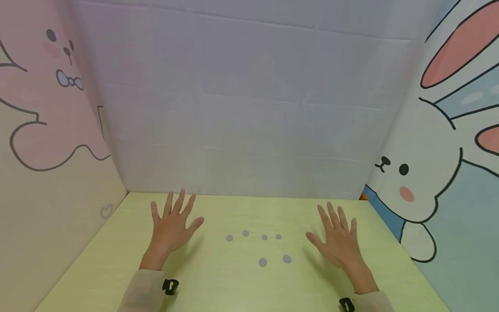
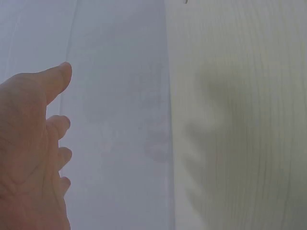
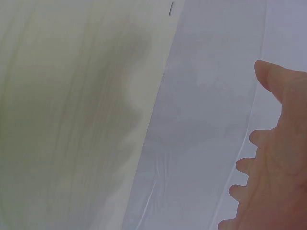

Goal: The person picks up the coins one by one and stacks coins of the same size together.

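In the head view, several small grey discs (image 1: pixel 263 262) lie on the pale yellow table (image 1: pixel 218 286), between the two hands. My left hand (image 1: pixel 171 229) is held over the left side of the table with its fingers spread and nothing in it. Over the right side, my right hand (image 1: pixel 339 242) also has spread fingers and holds nothing. Both cast shadows on the tabletop. The left wrist view shows the left hand (image 2: pixel 29 143) apart from the table surface; in the right wrist view the right hand (image 3: pixel 278 158) is likewise apart from it.
A creased white sheet (image 1: pixel 249 108) hangs behind the table's far edge. On the left stands a panel with a pink cartoon animal (image 1: pixel 50 108), on the right one with a white cartoon rabbit (image 1: pixel 421 182). A black band device (image 1: pixel 170 286) sits at the left wrist, another (image 1: pixel 346 304) at the right.
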### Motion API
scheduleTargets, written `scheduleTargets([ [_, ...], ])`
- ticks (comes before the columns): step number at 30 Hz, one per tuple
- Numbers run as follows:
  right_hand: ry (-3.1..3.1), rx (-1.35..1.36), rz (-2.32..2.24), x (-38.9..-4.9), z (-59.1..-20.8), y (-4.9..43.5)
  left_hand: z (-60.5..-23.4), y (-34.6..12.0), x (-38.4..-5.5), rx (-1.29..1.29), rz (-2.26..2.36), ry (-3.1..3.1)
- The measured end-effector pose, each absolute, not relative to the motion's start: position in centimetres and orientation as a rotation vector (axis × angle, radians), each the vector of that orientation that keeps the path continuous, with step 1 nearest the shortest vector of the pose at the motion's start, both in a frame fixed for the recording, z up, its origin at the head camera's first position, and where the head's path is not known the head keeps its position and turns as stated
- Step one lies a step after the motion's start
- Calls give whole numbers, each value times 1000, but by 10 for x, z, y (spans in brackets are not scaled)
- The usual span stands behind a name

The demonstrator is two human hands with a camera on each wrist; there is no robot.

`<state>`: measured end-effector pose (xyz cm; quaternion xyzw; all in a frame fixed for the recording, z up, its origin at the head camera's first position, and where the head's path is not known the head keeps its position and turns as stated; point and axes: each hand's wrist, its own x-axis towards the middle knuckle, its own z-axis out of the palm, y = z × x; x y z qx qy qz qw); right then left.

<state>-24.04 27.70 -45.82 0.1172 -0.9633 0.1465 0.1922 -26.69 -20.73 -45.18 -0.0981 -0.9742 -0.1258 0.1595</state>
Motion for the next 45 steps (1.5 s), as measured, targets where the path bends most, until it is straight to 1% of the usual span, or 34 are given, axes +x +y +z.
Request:
scheduleTargets([
  [10,-2764,326,567,-237,-448,269,-447,-202,-266,-323,-511,-2822],
  [19,-2711,373,603,-236,-445,263,-446,-200,-266,-367,-619,-2802],
  [34,-2618,468,936,-236,-447,250,-448,-195,-268,-463,-795,-2706],
  [45,-2538,527,1073,-236,-451,241,-444,-193,-268,-510,-958,-2701],
])
